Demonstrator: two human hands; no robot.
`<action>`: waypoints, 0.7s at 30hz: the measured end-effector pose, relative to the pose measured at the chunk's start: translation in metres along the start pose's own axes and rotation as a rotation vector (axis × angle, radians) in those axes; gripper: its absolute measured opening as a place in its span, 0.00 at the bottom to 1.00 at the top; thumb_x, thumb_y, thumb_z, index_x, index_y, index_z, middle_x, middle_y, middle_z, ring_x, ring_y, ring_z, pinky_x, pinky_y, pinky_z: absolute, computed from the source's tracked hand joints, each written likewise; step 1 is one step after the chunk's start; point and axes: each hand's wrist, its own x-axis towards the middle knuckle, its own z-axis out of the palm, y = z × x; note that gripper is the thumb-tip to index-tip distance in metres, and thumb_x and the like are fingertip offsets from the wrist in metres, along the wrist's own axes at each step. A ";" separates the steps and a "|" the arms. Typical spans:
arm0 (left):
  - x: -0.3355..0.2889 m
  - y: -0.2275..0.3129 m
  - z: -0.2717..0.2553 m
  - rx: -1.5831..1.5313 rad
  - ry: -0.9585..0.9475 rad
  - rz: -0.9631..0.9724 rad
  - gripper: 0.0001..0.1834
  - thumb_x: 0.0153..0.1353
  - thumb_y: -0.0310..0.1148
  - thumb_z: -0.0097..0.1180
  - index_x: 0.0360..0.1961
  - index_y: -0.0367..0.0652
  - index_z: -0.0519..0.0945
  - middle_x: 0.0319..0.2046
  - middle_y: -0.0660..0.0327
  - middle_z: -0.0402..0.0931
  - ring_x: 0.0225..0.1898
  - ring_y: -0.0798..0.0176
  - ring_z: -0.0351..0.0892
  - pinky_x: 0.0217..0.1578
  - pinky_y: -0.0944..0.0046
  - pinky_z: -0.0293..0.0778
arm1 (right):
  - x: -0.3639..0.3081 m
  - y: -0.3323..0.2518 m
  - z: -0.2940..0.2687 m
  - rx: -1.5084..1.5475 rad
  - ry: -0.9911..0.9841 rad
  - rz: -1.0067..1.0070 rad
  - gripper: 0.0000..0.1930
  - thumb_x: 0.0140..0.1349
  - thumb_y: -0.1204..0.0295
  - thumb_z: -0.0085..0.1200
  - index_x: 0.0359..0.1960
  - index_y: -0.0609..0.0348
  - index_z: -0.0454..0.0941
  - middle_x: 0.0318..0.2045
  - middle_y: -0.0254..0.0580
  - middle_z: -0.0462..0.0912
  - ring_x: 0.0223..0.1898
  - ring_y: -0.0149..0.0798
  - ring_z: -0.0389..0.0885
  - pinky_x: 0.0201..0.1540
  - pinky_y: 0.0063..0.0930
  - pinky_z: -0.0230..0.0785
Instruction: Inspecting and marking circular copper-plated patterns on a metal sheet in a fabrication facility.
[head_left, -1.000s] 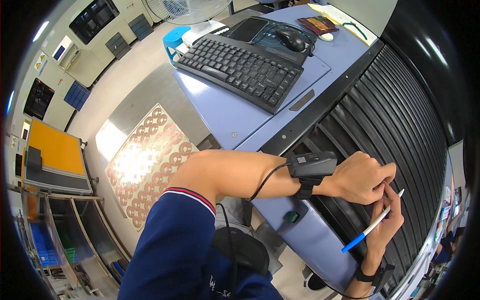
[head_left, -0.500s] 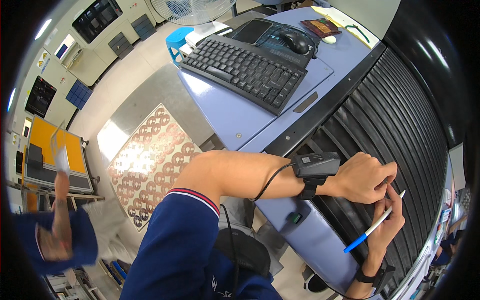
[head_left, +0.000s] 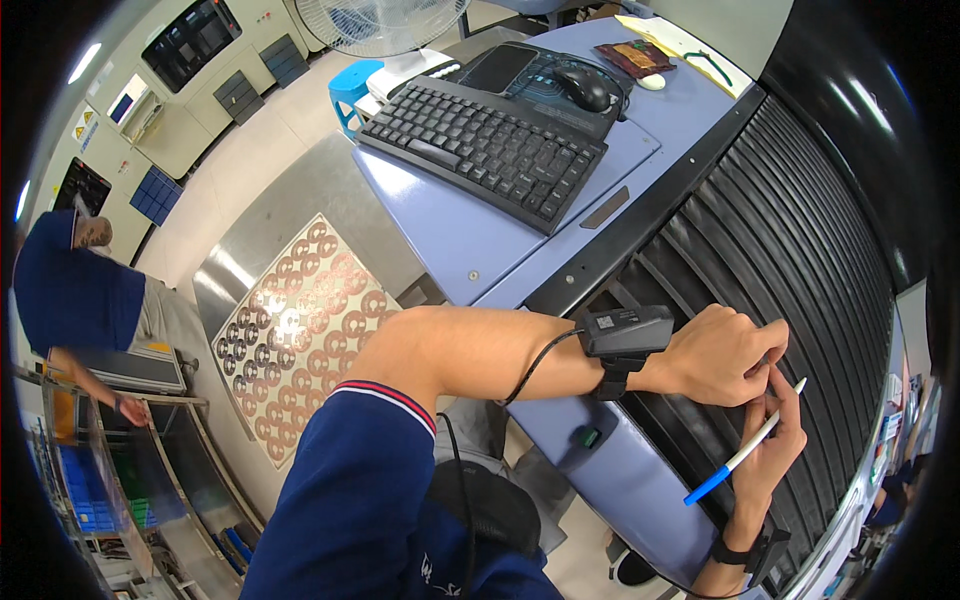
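Note:
Over the black ribbed cover (head_left: 800, 230), my two hands meet at the fingertips. My left hand (head_left: 722, 355) is closed, back upward, its thumb and index finger pinched; anything between them is too small or hidden to make out. Just below it, my right hand (head_left: 772, 450) has its fingers bent round a white pen (head_left: 750, 446) with a blue end. The pen lies tilted, blue end toward me and to the left. A black device (head_left: 628, 332) with a cable is strapped to my left wrist; another strap (head_left: 738, 555) sits on my right wrist.
A keyboard (head_left: 485, 150) and mouse (head_left: 583, 88) rest on the blue-grey machine top (head_left: 400, 195). Left of my arm, a sheet of round copper-coloured patterns (head_left: 300, 335) lies on a metal table (head_left: 300, 190). A fan (head_left: 385, 22) stands behind. A co-worker (head_left: 80, 285) touches a metal rack (head_left: 185, 402).
The co-worker at the left has moved farther back and now has a hand on the rack. My hands and the pen have hardly moved.

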 end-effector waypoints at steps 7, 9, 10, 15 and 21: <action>0.000 -0.004 0.000 0.011 -0.046 -0.018 0.09 0.53 0.28 0.57 0.34 0.40 0.71 0.13 0.57 0.75 0.15 0.50 0.77 0.18 0.55 0.70 | 0.000 0.002 0.002 0.005 -0.009 -0.010 0.16 0.64 0.80 0.57 0.54 0.65 0.76 0.30 0.50 0.88 0.34 0.34 0.87 0.37 0.24 0.74; 0.000 -0.003 -0.001 0.021 -0.051 -0.022 0.09 0.53 0.28 0.57 0.34 0.40 0.71 0.13 0.57 0.74 0.15 0.51 0.77 0.18 0.56 0.70 | 0.000 0.002 0.002 0.000 -0.006 -0.011 0.16 0.64 0.80 0.57 0.54 0.65 0.76 0.30 0.50 0.88 0.34 0.34 0.87 0.37 0.24 0.74; 0.000 -0.002 -0.001 0.016 -0.040 -0.023 0.09 0.53 0.28 0.57 0.34 0.40 0.71 0.12 0.57 0.74 0.14 0.51 0.77 0.18 0.56 0.70 | 0.000 0.002 0.003 0.006 -0.004 -0.012 0.16 0.65 0.80 0.57 0.54 0.65 0.76 0.30 0.50 0.87 0.34 0.33 0.87 0.37 0.23 0.74; 0.000 -0.001 -0.001 0.038 -0.027 0.007 0.09 0.53 0.28 0.57 0.34 0.40 0.72 0.11 0.58 0.72 0.13 0.51 0.76 0.17 0.56 0.69 | 0.000 0.001 0.001 0.004 -0.017 -0.023 0.16 0.65 0.80 0.57 0.54 0.65 0.76 0.29 0.50 0.87 0.33 0.33 0.87 0.35 0.23 0.74; 0.000 -0.002 0.000 0.029 -0.030 -0.007 0.08 0.52 0.28 0.57 0.33 0.40 0.72 0.11 0.58 0.72 0.14 0.52 0.76 0.17 0.56 0.69 | 0.000 0.002 0.002 0.005 -0.005 -0.036 0.15 0.65 0.79 0.57 0.54 0.64 0.77 0.29 0.49 0.87 0.32 0.32 0.87 0.35 0.23 0.73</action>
